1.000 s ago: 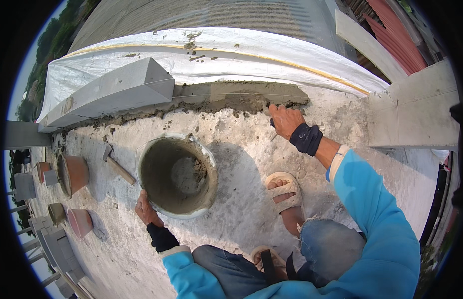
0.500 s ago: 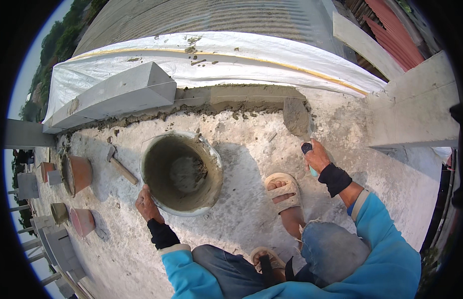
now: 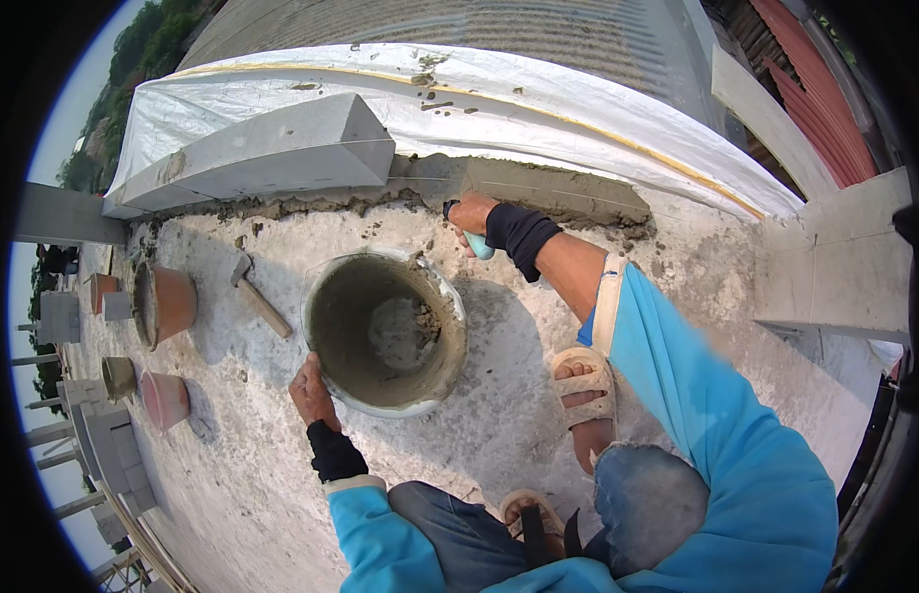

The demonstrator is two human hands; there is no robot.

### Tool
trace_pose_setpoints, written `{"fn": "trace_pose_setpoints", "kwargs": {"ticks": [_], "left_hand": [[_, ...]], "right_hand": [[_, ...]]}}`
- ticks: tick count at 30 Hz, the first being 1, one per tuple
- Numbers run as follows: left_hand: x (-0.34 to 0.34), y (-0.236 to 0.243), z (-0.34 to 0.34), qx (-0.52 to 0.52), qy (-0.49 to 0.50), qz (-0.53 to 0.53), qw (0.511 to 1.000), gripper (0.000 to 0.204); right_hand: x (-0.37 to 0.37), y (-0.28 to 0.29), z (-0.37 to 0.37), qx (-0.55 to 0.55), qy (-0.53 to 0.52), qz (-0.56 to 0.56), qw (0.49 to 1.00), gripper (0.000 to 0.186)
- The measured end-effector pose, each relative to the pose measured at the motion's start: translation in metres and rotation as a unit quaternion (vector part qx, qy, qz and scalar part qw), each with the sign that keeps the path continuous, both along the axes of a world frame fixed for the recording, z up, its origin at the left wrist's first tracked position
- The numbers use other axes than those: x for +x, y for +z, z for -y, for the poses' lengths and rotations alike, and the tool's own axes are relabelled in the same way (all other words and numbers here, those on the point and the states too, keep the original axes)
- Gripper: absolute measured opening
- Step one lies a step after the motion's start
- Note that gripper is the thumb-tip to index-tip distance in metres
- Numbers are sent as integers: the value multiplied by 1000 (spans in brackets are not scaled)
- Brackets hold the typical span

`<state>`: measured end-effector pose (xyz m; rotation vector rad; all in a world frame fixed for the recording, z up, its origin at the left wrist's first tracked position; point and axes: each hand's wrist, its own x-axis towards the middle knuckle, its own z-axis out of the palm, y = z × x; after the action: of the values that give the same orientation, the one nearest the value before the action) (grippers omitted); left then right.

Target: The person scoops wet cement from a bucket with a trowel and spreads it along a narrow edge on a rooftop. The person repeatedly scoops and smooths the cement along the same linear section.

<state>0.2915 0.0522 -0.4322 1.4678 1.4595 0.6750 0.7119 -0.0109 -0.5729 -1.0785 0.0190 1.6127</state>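
Note:
My right hand (image 3: 472, 219) is closed round the turquoise handle of a trowel (image 3: 480, 246), just above the mortar strip. Its blade reaches toward the end of a grey block and is hard to tell from the wet mortar. Grey mortar (image 3: 568, 195) lies in a long strip right of the block (image 3: 281, 148), with a thin string stretched along it. My left hand (image 3: 313, 392) grips the near-left rim of a large bucket (image 3: 326, 296). Mortar coats the bucket's inside, with a small lump low on its right side.
A hammer (image 3: 259, 296) lies left of the bucket. Farther left stand an orange bucket (image 3: 173, 304), a pink one (image 3: 166, 400) and stacked blocks (image 3: 113, 435). White sheeting (image 3: 538, 89) runs behind the mortar. At right rises a concrete post (image 3: 835, 262). My sandalled feet are below.
My right hand has swept the trowel left along the mortar strip, from its right end to near the block. My left hand stays on the bucket rim. The view has shifted slightly.

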Motion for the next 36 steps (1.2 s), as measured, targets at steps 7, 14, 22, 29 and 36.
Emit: {"fn": "trace_pose_setpoints", "kwargs": {"ticks": [7, 14, 22, 29, 36], "left_hand": [[22, 8, 5, -44, 50, 115, 991, 39], [26, 13, 7, -9, 3, 100, 995, 32], [38, 34, 8, -58, -49, 116, 990, 33], [79, 71, 44, -11, -188, 50, 981, 31], [107, 86, 80, 124, -274, -1, 954, 31]], "right_hand": [[34, 18, 51, -63, 93, 167, 980, 26], [79, 67, 264, -219, 41, 290, 931, 22], [4, 164, 359, -323, -73, 284, 900, 36], [-52, 224, 308, 33, 219, 628, 746, 47], [-113, 201, 168, 42, 348, 815, 462, 45]]}}
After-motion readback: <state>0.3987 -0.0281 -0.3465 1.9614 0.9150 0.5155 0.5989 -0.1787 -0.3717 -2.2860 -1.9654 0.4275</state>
